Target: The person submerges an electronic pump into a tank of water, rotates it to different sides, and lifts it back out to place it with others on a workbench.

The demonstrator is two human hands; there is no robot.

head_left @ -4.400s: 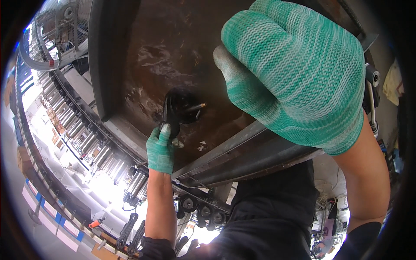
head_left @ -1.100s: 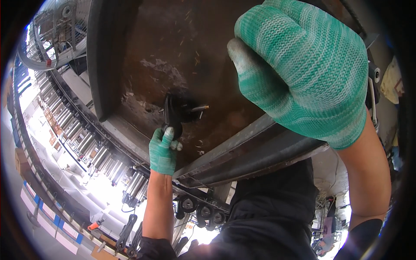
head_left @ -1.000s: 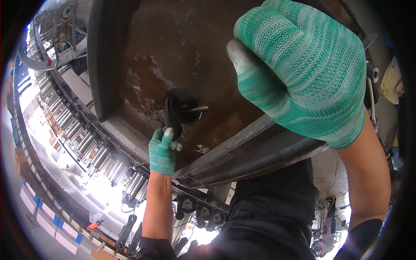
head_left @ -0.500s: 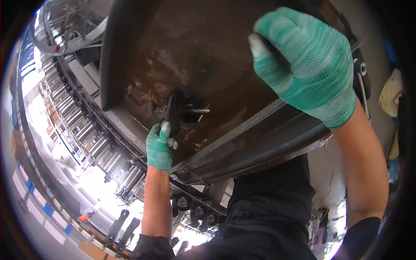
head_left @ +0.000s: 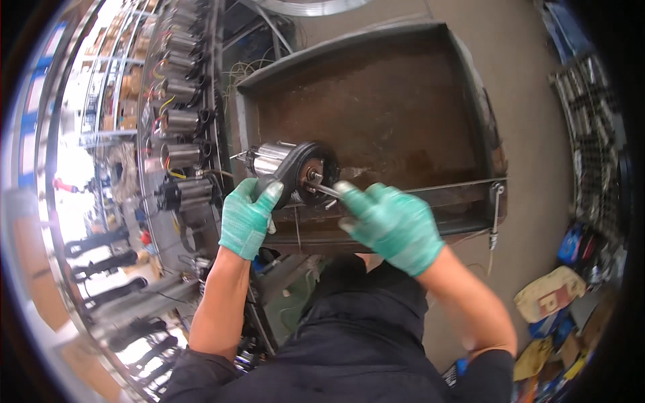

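Observation:
A motor with a silver cylindrical body [head_left: 271,156] and a dark round end plate lies on its side over the near left part of a metal tub [head_left: 463,54]. My left hand [head_left: 245,218] is closed around the black handle [head_left: 287,178] on the motor, thumb on top. My right hand [head_left: 396,225], blurred by motion, is closed on a thin metal rod [head_left: 324,190]. The rod's far end meets the middle of the end plate, by the shaft [head_left: 314,176]. Green knitted gloves cover both hands.
Left of the tub, a rack carries a row of similar silver motors [head_left: 185,121] with coloured wires. Black handles [head_left: 107,262] lie nearer me. An air gun [head_left: 496,208] hangs at the tub's right corner. Sacks [head_left: 551,294] and a wire crate [head_left: 591,134] stand farther right.
My right hand has come down from high above the tub to the motor's shaft end. The motor's silver body now shows, and my left hand still grips the handle. The view has shifted.

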